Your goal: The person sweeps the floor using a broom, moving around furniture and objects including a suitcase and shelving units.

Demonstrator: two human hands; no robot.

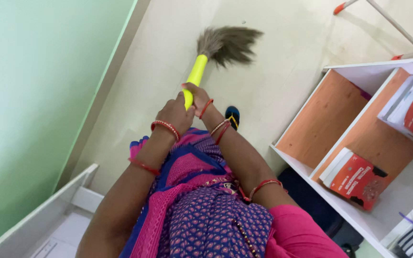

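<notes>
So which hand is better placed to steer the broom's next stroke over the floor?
Probably the right hand: it grips the broom on its yellow handle, nearer the bristles. The left hand holds the handle's near end, behind it.

Glossy yellow plastic broom handle, rough dry grass bristles, matt floor.
</notes>
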